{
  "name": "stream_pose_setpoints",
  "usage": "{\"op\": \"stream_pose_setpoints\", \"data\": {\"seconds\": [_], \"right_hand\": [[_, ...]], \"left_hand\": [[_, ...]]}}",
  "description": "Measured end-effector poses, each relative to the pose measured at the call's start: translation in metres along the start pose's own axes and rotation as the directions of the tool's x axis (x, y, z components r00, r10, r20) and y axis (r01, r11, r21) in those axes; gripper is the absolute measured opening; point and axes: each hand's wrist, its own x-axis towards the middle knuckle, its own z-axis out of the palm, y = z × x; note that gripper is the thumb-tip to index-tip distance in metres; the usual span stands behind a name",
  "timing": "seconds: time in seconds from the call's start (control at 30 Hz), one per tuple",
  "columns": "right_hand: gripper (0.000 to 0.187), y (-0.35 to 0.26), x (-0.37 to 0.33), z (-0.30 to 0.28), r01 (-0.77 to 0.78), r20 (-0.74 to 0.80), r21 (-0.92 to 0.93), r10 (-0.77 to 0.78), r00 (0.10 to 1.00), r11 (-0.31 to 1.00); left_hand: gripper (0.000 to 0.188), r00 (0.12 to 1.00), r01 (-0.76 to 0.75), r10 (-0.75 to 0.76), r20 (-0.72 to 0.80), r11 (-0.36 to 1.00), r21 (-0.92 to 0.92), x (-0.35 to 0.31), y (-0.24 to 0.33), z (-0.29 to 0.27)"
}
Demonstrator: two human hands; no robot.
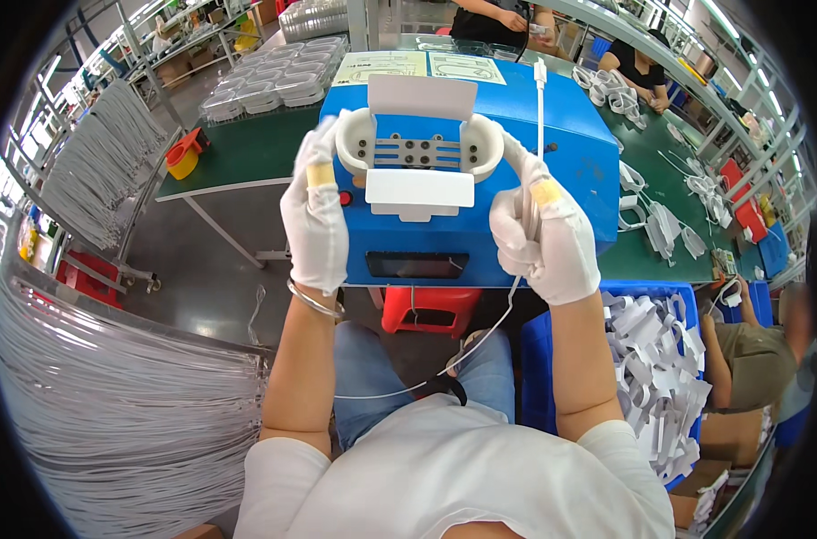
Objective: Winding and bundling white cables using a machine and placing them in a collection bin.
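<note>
two white-gloved hands, each with one yellow band, work at one blue machine [577,135] on the green counter [238,153]. the left hand [317,220] has its fingers together, reaching up against one of two rounded white end pieces [484,148] of the fixture on the machine's front. the right hand [545,238] curls its fingers around one white cable [540,117], the plug pointing up, while one finger stretches to the other end piece; the cable's lower length crosses the lap. between the end pieces, two white card flaps [422,97] stand out, one above and one below metal bars. the machine bears two printed sheets [382,67], one dark screen [417,264] and one red button [346,198]. one red stool [431,310] stands beneath; one blue bin [642,288] at right holds white pieces too heaped to count. three other people are in view.
</note>
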Motion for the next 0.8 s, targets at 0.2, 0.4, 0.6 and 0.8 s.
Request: {"op": "stream_pose_setpoints", "data": {"seconds": [0.2,0.4,0.6,0.8], "right_hand": [[0.044,-0.041,-0.014,-0.029,0.453,-0.204,-0.232,-0.499,0.842,0.861],[0.028,-0.214,-0.040,-0.144,0.498,-0.061,-0.822,-0.911,0.408,0.278],[0.029,-0.303,-0.074,-0.262,-0.232,-0.272,-0.951,-0.908,0.319,0.203],[0.029,-0.309,-0.110,-0.264,-0.226,-0.425,-0.903,-0.835,0.350,0.365]], "left_hand": [[0.019,0.938,0.000,-0.063,0.341,0.983,0.182,-0.146,-0.050,-0.022],[0.034,0.419,0.131,-0.727,0.544,0.641,0.756,-0.292,-0.092,-0.144],[0.040,0.503,0.392,-0.847,0.171,0.400,0.829,-0.314,-0.098,-0.250],[0.041,0.480,0.083,-0.871,-0.107,-0.076,0.994,-0.272,-0.048,-0.347]]}}
